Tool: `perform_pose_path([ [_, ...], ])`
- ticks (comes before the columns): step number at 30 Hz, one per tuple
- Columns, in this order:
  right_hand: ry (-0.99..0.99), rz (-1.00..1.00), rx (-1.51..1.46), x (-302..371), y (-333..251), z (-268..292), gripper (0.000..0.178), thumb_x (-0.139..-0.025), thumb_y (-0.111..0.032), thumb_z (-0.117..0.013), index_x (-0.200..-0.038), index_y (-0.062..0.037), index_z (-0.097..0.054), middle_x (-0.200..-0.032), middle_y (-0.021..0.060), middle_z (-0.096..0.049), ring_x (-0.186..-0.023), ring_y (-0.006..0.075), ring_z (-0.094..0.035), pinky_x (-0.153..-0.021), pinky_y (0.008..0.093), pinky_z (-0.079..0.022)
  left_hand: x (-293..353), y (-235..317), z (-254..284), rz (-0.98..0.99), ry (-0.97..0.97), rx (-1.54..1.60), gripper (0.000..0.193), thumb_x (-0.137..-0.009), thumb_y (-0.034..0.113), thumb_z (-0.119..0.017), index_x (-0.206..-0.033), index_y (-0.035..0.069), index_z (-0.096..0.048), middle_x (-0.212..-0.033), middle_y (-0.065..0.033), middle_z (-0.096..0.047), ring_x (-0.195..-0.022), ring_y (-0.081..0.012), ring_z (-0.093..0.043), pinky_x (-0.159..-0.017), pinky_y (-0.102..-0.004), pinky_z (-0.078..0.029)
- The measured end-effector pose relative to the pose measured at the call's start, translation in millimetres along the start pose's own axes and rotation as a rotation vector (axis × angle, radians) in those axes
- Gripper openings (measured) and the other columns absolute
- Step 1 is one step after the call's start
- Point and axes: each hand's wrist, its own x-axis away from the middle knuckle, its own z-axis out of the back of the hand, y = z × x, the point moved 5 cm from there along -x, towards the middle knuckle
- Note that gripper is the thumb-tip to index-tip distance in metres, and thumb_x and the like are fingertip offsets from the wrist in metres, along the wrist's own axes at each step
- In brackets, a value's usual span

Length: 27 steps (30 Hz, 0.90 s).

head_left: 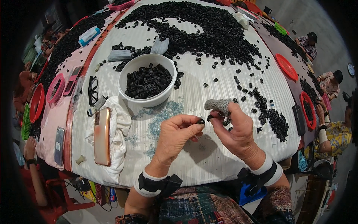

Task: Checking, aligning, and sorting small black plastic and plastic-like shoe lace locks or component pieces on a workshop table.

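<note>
Thumb and forefinger of the left hand [173, 130] are pressed together on a small black piece [201, 121], held up just above the table. Close beside it on the right, the right hand [239, 131] pinches a second black piece [210, 117] at its thumb tip, with a small gap between the two pieces; a grey knitted finger cover [218, 106] sits on one of its fingers, and the other fingertips are partly hidden. Both wrists wear white bands with black straps. Under the hands spreads a pale striped table cover [209, 170], with bluish speckles on it left of the fingers. To the right of the right hand, loose black pieces [279, 125] trail into a small heap. Farther off and to the left stands a round white bowl [153, 102], well filled with more of the black pieces, and two grey cloth tubes [120, 55] lie by its far side. Left of the bowl are black-framed glasses [93, 90]; nearer, a phone [102, 136] lies on a crumpled white cloth [121, 121]. Across the far part of the table runs a broad pile of black pieces [186, 35]. Red trays [286, 67] and other people at work line the left and right sides.
</note>
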Motion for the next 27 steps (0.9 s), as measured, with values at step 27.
perform_pose_path([
  [27, -0.075, 0.087, 0.154, 6, -1, -22, 0.026, -0.07, 0.007, -0.063, -0.093, 0.0032, -0.053, -0.075, 0.0122, -0.05, -0.066, 0.0277, -0.055, -0.056, 0.0355, -0.047, 2, 1, 1, 0.008, 0.079, -0.138, 0.014, -0.082, 0.007, -0.066, -0.092, -0.003, -0.065, -0.081, -0.0083, -0.067, -0.071, -0.0122, -0.064, -0.058, -0.0213, -0.051],
])
